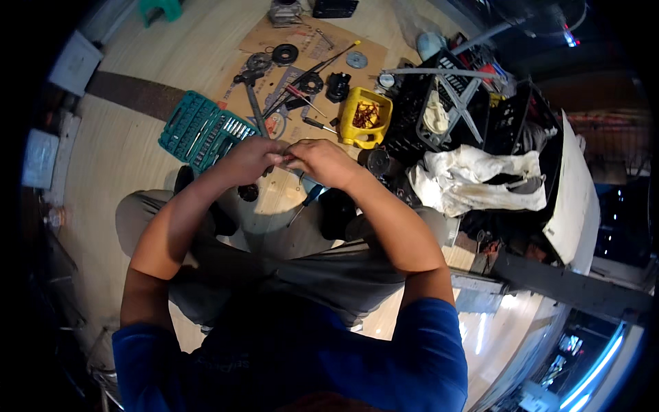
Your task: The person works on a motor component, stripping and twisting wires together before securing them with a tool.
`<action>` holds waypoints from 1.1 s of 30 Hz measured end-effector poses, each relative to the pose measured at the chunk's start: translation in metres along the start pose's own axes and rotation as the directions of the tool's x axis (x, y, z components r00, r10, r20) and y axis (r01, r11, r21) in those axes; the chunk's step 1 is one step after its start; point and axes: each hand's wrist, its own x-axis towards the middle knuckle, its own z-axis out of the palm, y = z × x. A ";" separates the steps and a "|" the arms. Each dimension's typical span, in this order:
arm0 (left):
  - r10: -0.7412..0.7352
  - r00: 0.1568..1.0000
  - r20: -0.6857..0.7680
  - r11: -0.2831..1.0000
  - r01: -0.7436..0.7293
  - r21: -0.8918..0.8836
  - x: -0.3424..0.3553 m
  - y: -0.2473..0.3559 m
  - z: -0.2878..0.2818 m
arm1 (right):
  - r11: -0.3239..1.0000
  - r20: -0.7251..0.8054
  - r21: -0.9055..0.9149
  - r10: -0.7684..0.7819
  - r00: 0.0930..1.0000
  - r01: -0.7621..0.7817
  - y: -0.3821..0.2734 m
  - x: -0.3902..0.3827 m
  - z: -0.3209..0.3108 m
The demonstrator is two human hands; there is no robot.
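Note:
My left hand [259, 155] and my right hand [310, 155] meet above the cardboard, fingers closed around a small piece that is mostly hidden. A long dark metal tool [252, 99] lies on the cardboard [371, 65], its near end hidden behind my left hand. Just left of it is an open teal socket case [189, 130]. A red-handled screwdriver [296, 93], a black-handled screwdriver [316, 124] and a yellow cut container with small brown parts [365, 110] are beyond my right hand. A blue-handled screwdriver [310, 199] lies below it.
Dark round parts [285, 53], a silver disc [357, 60] and several other pieces are spread at the back. Black crates [412, 103] with metal bars and pale rags [480, 178] stand at the right, beside a white panel [573, 199]. A green stool [158, 10] is at top left.

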 end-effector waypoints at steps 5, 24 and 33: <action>-0.214 0.977 -0.020 0.951 0.203 -0.235 0.005 -0.004 0.004 | 0.999 -0.141 -0.013 0.048 0.989 -0.051 -0.002 -0.009 -0.022; -0.065 0.994 -0.087 0.973 0.044 -0.225 0.005 0.002 0.007 | 0.990 -0.147 -0.137 0.013 0.989 -0.034 -0.006 -0.002 -0.024; 0.038 0.954 -0.298 0.999 -0.044 -0.013 0.009 -0.005 0.018 | 0.958 -0.118 -0.275 0.047 0.992 -0.078 -0.013 -0.003 -0.030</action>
